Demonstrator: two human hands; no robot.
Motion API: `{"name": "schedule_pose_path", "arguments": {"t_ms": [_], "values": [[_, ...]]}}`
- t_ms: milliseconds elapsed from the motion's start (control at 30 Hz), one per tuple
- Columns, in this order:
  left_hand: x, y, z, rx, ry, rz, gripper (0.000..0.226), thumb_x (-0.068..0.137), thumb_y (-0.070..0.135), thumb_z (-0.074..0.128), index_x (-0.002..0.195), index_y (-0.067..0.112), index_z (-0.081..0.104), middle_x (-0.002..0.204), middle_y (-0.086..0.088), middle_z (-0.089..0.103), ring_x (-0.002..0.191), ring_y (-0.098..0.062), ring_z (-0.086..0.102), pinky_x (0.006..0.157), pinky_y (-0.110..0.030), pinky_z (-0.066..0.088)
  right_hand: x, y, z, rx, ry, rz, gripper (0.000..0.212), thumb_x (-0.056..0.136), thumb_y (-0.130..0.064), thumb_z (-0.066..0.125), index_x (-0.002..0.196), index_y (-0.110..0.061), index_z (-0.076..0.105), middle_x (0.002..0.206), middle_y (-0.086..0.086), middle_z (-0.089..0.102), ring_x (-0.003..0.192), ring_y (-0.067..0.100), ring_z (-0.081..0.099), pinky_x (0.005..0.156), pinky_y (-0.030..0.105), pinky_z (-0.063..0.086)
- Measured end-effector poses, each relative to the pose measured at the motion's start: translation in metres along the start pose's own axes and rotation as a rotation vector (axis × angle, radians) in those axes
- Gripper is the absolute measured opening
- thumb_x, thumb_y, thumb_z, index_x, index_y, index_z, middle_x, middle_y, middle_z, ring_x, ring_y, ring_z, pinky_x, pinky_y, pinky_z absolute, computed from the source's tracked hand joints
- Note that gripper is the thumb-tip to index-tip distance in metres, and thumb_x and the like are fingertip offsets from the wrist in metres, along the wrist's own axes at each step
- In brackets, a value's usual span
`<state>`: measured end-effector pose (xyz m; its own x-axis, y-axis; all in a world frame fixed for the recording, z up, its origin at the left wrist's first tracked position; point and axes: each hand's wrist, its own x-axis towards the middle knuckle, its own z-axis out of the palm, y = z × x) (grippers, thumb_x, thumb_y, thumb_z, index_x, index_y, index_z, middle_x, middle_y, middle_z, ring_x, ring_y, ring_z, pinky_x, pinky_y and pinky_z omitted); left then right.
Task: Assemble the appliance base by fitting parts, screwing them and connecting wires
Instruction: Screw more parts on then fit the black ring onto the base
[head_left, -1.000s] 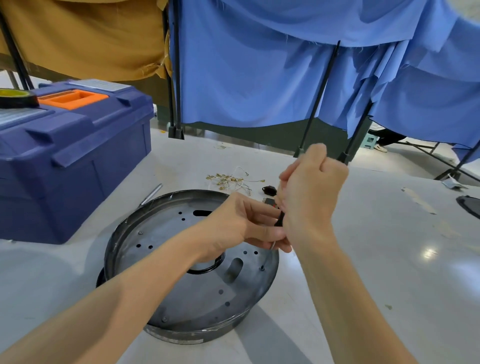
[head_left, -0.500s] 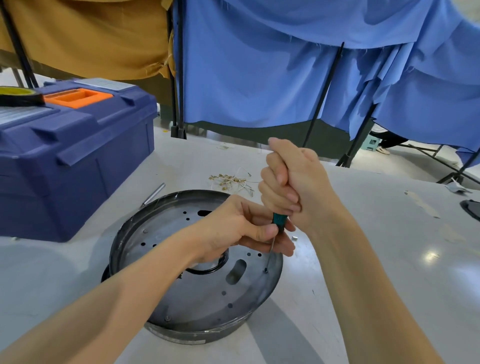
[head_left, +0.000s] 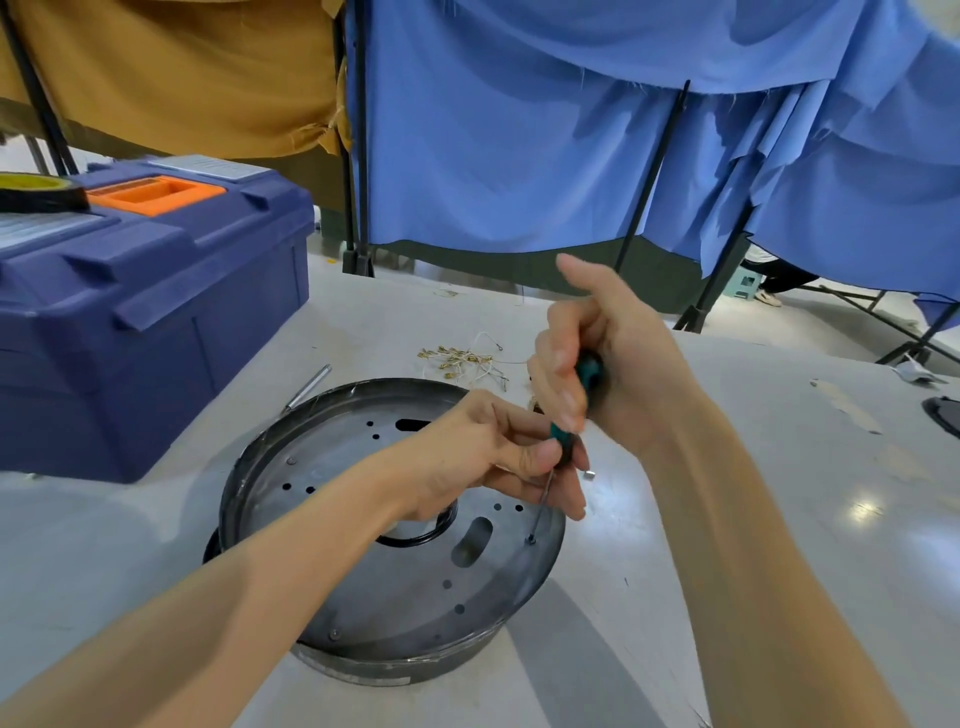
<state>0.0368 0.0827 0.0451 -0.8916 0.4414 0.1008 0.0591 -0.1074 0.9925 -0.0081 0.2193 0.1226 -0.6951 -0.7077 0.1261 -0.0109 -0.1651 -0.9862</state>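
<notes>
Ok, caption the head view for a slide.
Right hand grips a screwdriver on the metal base; left hand pinches its shaft.

I was working in a makeshift workshop, a curtained-off assembly station rather than a home. Blue cloth (head_left: 519, 156) and mustard cloth (head_left: 182, 78) hung from black stands (head_left: 652, 171) as partitions behind my pale surface (head_left: 779, 467). A big navy toolbox (head_left: 156, 322) with an orange tray (head_left: 156, 195) sat on the surface to my left, a roll of tape (head_left: 41, 192) on its lid. Loose brass wire terminals (head_left: 462, 361) and a metal rod (head_left: 309, 387) lay scattered on the surface.
</notes>
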Motion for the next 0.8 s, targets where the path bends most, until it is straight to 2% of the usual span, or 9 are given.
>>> {"name": "schedule_pose_path", "arguments": {"t_ms": [67, 133, 233, 367, 433, 533, 600, 700, 800], "values": [[0.001, -0.002, -0.002, 0.012, -0.011, 0.0, 0.014, 0.089, 0.028, 0.067, 0.095, 0.018, 0.074, 0.09, -0.01, 0.075, 0.095, -0.028, 0.072, 0.085, -0.031, 0.055, 0.003, 0.004, 0.003, 0.03, -0.007, -0.019, 0.066, 0.102, -0.027, 0.04, 0.039, -0.005, 0.039, 0.027, 0.004, 0.028, 0.022, 0.016, 0.021, 0.033, 0.014, 0.021], [0.0, -0.003, -0.005, -0.036, -0.002, 0.005, 0.016, 0.086, 0.025, 0.069, 0.099, 0.017, 0.075, 0.095, -0.013, 0.075, 0.097, -0.031, 0.071, 0.085, -0.032, 0.056, 0.005, 0.012, 0.011, 0.021, 0.13, -0.091, 0.064, 0.102, -0.019, 0.039, 0.04, -0.005, 0.035, 0.028, 0.002, 0.024, 0.022, 0.014, 0.016, 0.036, 0.012, 0.018], [0.001, -0.005, -0.005, -0.108, 0.042, 0.036, 0.019, 0.082, 0.016, 0.07, 0.101, 0.015, 0.077, 0.096, -0.013, 0.075, 0.094, -0.033, 0.072, 0.083, -0.036, 0.057, 0.003, 0.019, 0.021, -0.037, 0.453, -0.247, 0.063, 0.099, -0.011, 0.034, 0.037, -0.011, 0.038, 0.03, 0.001, 0.029, 0.024, 0.013, 0.021, 0.038, 0.014, 0.019], [0.003, -0.005, 0.002, -0.016, 0.064, 0.05, 0.023, 0.08, 0.003, 0.066, 0.081, 0.022, 0.08, 0.078, 0.001, 0.076, 0.072, -0.015, 0.073, 0.069, -0.022, 0.056, -0.006, 0.036, 0.039, -0.336, 0.894, -0.447, 0.07, 0.1, -0.021, 0.03, 0.033, -0.019, 0.05, 0.029, -0.005, 0.039, 0.03, 0.012, 0.038, 0.042, 0.022, 0.033], [0.002, -0.005, 0.002, -0.038, 0.074, 0.03, 0.021, 0.081, 0.002, 0.064, 0.081, 0.017, 0.079, 0.08, -0.004, 0.076, 0.075, -0.021, 0.074, 0.072, -0.023, 0.056, -0.009, 0.032, 0.035, -0.225, 0.759, -0.386, 0.069, 0.1, -0.024, 0.035, 0.033, -0.017, 0.049, 0.029, -0.004, 0.037, 0.028, 0.014, 0.034, 0.041, 0.023, 0.03], [0.001, -0.003, 0.001, -0.07, 0.028, 0.028, 0.015, 0.089, 0.008, 0.063, 0.087, 0.012, 0.077, 0.089, -0.015, 0.075, 0.088, -0.034, 0.072, 0.082, -0.033, 0.056, -0.006, 0.005, 0.012, -0.108, 0.184, -0.044, 0.066, 0.098, -0.04, 0.044, 0.04, -0.009, 0.049, 0.032, 0.009, 0.036, 0.027, 0.021, 0.033, 0.038, 0.022, 0.033], [0.001, -0.004, 0.0, -0.072, 0.011, 0.019, 0.015, 0.091, 0.01, 0.061, 0.094, 0.009, 0.075, 0.092, -0.018, 0.074, 0.092, -0.036, 0.071, 0.085, -0.035, 0.056, -0.005, -0.002, 0.003, -0.097, -0.035, 0.037, 0.067, 0.099, -0.04, 0.045, 0.042, -0.005, 0.044, 0.031, 0.008, 0.032, 0.024, 0.02, 0.029, 0.035, 0.02, 0.03], [0.001, -0.006, -0.003, -0.112, 0.03, 0.018, 0.023, 0.088, 0.015, 0.066, 0.107, 0.004, 0.072, 0.1, -0.02, 0.073, 0.099, -0.038, 0.069, 0.09, -0.041, 0.055, -0.001, 0.007, 0.007, -0.017, 0.095, -0.048, 0.064, 0.102, -0.023, 0.044, 0.04, -0.007, 0.037, 0.028, 0.001, 0.024, 0.022, 0.013, 0.017, 0.035, 0.012, 0.019], [0.003, -0.009, -0.003, -0.123, 0.052, 0.036, 0.022, 0.086, 0.01, 0.069, 0.107, 0.01, 0.074, 0.097, -0.013, 0.075, 0.097, -0.034, 0.071, 0.089, -0.039, 0.056, 0.002, 0.021, 0.014, -0.059, 0.523, -0.225, 0.062, 0.098, -0.012, 0.038, 0.035, -0.014, 0.04, 0.029, 0.0, 0.027, 0.024, 0.014, 0.021, 0.037, 0.015, 0.02]]}}
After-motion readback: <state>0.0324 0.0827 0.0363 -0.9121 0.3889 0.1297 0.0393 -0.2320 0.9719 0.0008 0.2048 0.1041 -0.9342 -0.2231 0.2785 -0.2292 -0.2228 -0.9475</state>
